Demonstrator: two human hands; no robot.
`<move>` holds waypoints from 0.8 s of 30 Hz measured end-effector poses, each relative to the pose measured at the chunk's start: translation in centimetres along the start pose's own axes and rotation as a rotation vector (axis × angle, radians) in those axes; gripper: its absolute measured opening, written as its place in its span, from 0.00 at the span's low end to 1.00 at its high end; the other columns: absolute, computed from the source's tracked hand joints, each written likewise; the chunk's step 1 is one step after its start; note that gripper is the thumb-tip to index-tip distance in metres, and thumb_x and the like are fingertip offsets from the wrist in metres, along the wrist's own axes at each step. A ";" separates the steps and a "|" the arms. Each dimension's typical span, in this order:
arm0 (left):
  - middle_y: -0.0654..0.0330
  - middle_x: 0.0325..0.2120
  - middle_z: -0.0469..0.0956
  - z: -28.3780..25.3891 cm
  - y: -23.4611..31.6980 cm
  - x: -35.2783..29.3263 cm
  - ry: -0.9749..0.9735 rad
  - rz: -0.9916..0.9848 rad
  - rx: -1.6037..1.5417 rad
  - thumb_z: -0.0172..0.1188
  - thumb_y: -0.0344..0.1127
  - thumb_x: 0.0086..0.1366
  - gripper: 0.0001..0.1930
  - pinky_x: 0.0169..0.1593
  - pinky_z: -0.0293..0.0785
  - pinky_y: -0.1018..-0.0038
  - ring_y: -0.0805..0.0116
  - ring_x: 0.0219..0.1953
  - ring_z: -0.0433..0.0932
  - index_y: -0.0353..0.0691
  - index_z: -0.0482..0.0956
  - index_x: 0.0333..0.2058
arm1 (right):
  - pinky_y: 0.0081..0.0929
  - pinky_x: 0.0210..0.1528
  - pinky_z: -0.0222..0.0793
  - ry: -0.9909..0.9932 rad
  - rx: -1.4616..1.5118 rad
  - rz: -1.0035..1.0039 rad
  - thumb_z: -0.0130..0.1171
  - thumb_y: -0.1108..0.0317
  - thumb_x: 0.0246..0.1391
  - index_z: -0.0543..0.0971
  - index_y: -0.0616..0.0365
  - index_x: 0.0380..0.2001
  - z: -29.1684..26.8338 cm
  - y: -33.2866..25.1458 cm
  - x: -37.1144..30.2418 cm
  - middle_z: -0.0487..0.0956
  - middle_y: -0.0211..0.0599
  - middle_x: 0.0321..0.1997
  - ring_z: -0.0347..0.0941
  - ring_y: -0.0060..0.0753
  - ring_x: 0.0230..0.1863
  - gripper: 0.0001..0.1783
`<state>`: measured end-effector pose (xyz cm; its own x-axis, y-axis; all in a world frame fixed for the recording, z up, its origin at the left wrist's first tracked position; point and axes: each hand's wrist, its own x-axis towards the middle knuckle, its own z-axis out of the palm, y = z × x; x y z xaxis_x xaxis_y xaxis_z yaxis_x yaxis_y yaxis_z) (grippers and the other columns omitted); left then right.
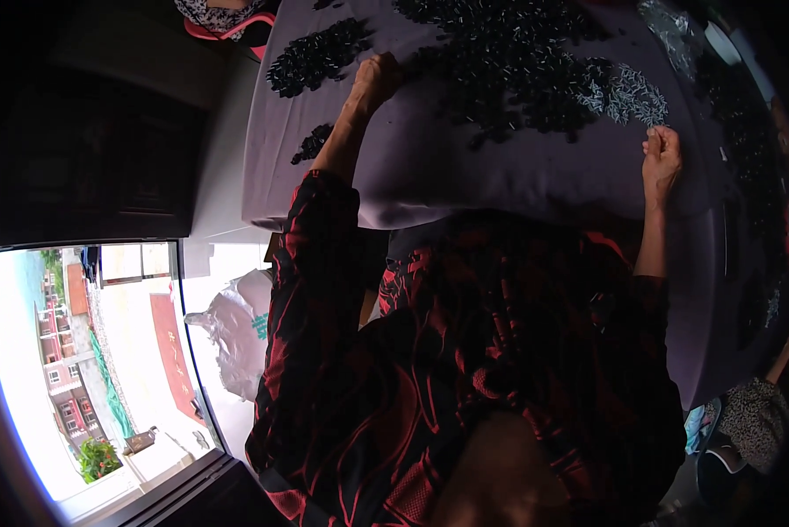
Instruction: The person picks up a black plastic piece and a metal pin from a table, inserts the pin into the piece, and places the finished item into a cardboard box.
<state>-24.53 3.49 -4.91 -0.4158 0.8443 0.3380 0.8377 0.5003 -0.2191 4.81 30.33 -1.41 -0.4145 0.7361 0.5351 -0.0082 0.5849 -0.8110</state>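
My left hand (379, 77) is closed, its knuckles up, over the cloth between two heaps of small black pieces; its fingertips are hidden. One heap (320, 60) lies just to its left, and the much larger black heap (509, 66) spreads to its right. At the right end of the large heap lies a pile of thin silver, screw-like pieces (630, 95). My right hand (662, 156) is pinched just below that silver pile, thumb against the fingers. Whatever either hand holds is too small or hidden to make out.
A grey-purple cloth (500, 180) covers the table, with a small black cluster (311, 143) near its left edge. Clear plastic (671, 35) lies at the far right. A white plastic bag (236, 329) sits left, beside a bright window (104, 351). Other people show partly at the edges.
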 end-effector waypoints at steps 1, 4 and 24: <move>0.48 0.18 0.70 -1.2 1.2 -0.1 0.048 -0.143 -0.256 0.48 0.31 0.42 0.06 0.25 0.67 0.70 0.57 0.21 0.71 0.33 0.69 0.18 | 0.15 0.21 0.60 0.015 -0.061 -0.023 0.47 0.72 0.42 0.68 0.62 0.25 -0.1 0.6 -0.1 0.69 0.30 0.18 0.64 0.18 0.19 0.06; 0.49 0.20 0.70 -3.1 2.3 -1.6 0.180 -0.249 -0.641 0.49 0.29 0.42 0.06 0.26 0.67 0.73 0.58 0.21 0.71 0.32 0.70 0.21 | 0.14 0.21 0.59 0.038 -0.068 -0.082 0.48 0.71 0.42 0.69 0.62 0.24 -0.3 0.7 -0.3 0.69 0.28 0.18 0.64 0.16 0.19 0.05; 0.52 0.21 0.71 -13.1 15.2 -6.5 0.169 -0.500 -2.204 0.49 0.25 0.47 0.06 0.25 0.69 0.79 0.69 0.21 0.71 0.31 0.68 0.27 | 0.09 0.25 0.60 -0.762 0.735 -0.126 0.48 0.77 0.41 0.68 0.63 0.22 7.1 -10.7 -5.9 0.65 0.28 0.24 0.61 0.13 0.22 0.01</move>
<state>-4.41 3.12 1.56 -0.7248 0.6815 0.1009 -0.2764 -0.4219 0.8635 0.90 17.32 2.44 -0.8301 0.1288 0.5426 -0.5325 0.1057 -0.8398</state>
